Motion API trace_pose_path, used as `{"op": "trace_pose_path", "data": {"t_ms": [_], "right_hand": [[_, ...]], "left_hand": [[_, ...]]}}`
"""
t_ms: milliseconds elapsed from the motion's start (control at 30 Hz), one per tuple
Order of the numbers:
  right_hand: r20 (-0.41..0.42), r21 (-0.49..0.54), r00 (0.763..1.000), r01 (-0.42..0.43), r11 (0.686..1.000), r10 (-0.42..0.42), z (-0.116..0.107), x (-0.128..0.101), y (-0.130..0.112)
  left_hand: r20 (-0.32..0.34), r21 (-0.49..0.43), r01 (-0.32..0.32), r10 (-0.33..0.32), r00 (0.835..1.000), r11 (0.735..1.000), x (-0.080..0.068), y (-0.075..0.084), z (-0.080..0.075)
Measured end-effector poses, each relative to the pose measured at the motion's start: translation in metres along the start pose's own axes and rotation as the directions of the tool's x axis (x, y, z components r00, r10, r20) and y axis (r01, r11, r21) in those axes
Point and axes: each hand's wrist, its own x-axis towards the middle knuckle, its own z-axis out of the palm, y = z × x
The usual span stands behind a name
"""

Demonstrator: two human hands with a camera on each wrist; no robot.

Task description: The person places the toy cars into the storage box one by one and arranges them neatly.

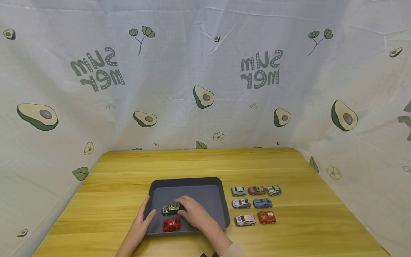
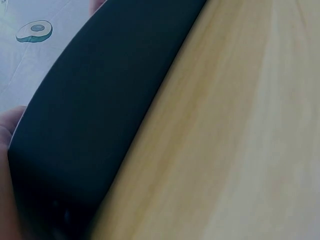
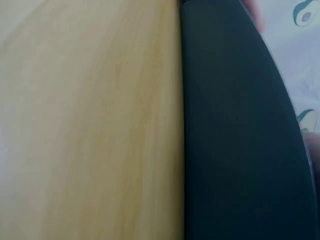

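Observation:
A dark grey tray (image 1: 205, 191) lies on the wooden table, its outer wall (image 2: 100, 110) filling much of the left wrist view. My left hand (image 1: 138, 222) holds the tray's left side, thumb inside the rim and fingers along the outside. Inside the tray, my right hand (image 1: 196, 213) pinches the rear of a green camouflage toy car (image 1: 171, 209) between thumb and fingers. Just in front of that car sits a red toy car (image 1: 171, 224). Both wrist views show mainly the tray wall and hide the cars; only bits of hand show past the rim.
Right of the tray, several toy cars stand in rows, among them a purple car (image 1: 256, 190), a blue car (image 1: 262, 203), a white-and-pink car (image 1: 245, 220) and another red car (image 1: 267, 217). A curtain (image 1: 179, 64) printed with avocados hangs around the table (image 1: 122, 171).

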Motion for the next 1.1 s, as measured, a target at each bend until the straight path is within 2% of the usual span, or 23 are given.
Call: {"op": "trace_pose_path", "data": {"t_ms": [233, 433, 733, 867, 1100], "right_hand": [[-0.033, 0.001, 0.999, -0.011, 1.0, 0.011, -0.009, -0.009, 0.003], [-0.095, -0.038, 0.995, -0.005, 0.999, 0.001, -0.019, -0.018, 0.007], [-0.194, -0.039, 0.981, -0.013, 0.999, 0.005, -0.03, -0.033, 0.02], [-0.258, -0.02, 0.966, -0.032, 0.999, 0.026, -0.034, -0.042, 0.027], [-0.401, -0.028, 0.916, -0.036, 0.999, 0.022, -0.041, -0.056, 0.042]], "left_hand": [[0.003, 0.004, -0.002, 0.002, 1.0, 1.0, 0.001, 0.0, -0.001], [-0.001, 0.015, -0.001, 0.001, 1.0, 1.0, 0.002, -0.002, -0.001], [0.001, 0.009, 0.0, 0.0, 1.0, 1.0, 0.002, -0.002, -0.001], [0.005, 0.009, 0.0, 0.0, 1.0, 1.0, 0.002, -0.002, -0.002], [0.007, 0.013, 0.003, -0.003, 1.0, 1.0, 0.001, -0.001, -0.001]]}}
